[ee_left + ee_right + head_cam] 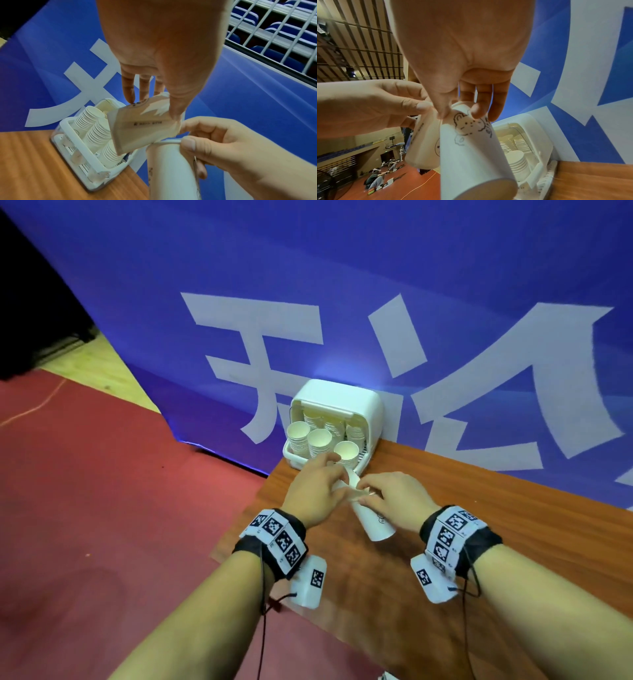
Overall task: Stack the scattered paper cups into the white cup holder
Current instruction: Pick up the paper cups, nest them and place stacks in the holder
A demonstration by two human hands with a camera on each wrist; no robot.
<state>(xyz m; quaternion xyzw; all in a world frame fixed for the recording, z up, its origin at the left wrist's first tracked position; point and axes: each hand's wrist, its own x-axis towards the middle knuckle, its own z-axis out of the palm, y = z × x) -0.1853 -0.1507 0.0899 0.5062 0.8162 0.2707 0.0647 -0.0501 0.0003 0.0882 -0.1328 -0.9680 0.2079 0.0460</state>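
The white cup holder (368,402) stands at the table's far left corner with several stacks of paper cups (319,440) in it. Just in front of it, both hands hold cups in the air, mouths together. My left hand (337,474) pinches one paper cup (142,127) at its rim between thumb and fingers. My right hand (368,489) pinches the rim of a white cup with a bear drawing (474,155), whose base points toward me. The rims of the two cups touch or overlap where the fingers meet. The holder (82,148) lies below and beyond the left-hand cup.
The wooden table (445,525) stretches right and toward me. A blue banner with white characters (342,285) stands directly behind the holder. The table's left edge drops to a red floor (102,491).
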